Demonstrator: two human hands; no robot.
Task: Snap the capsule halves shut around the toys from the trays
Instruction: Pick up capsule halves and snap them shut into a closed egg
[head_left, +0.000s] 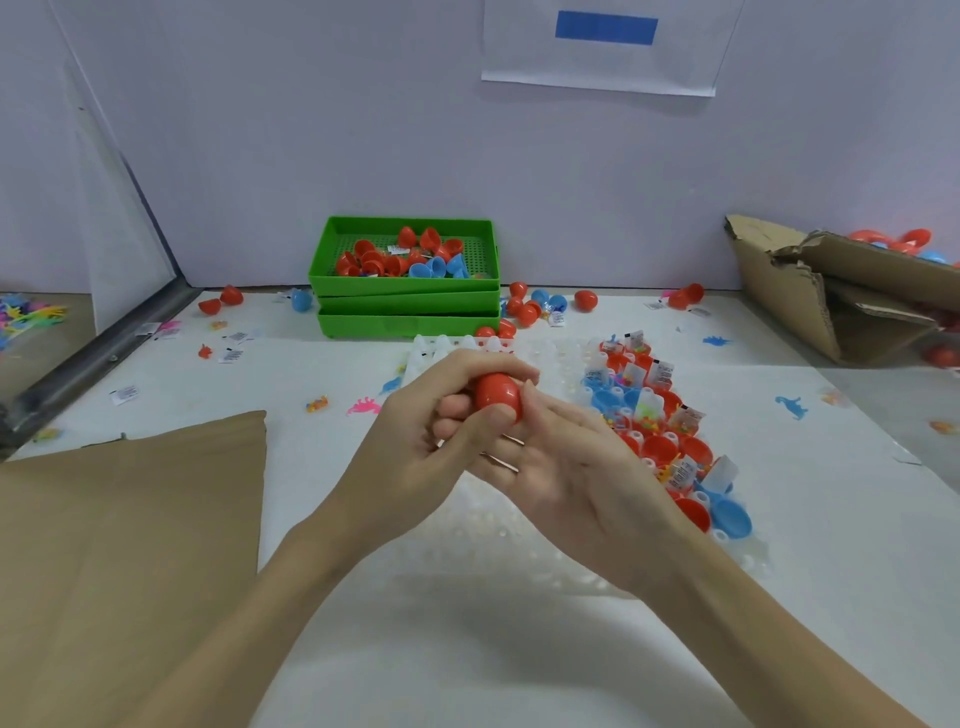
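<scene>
A closed red capsule (497, 397) sits gripped above the white tray (550, 566) of red and blue halves.

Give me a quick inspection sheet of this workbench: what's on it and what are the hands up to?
Surface: white table, brown paper at its near left.
Job's things: red capsule between both hands; clear tray on the table, with red and blue halves and toys along its right side; stacked green trays at the back, the top one holding halves.
Clutter: loose capsules, labels and small toys scattered about.
Hands: left hand grips the capsule; right hand holds it from the other side.
Cables: nothing seen.
Surroundings: torn cardboard box at right; paper sheet on the wall.
</scene>
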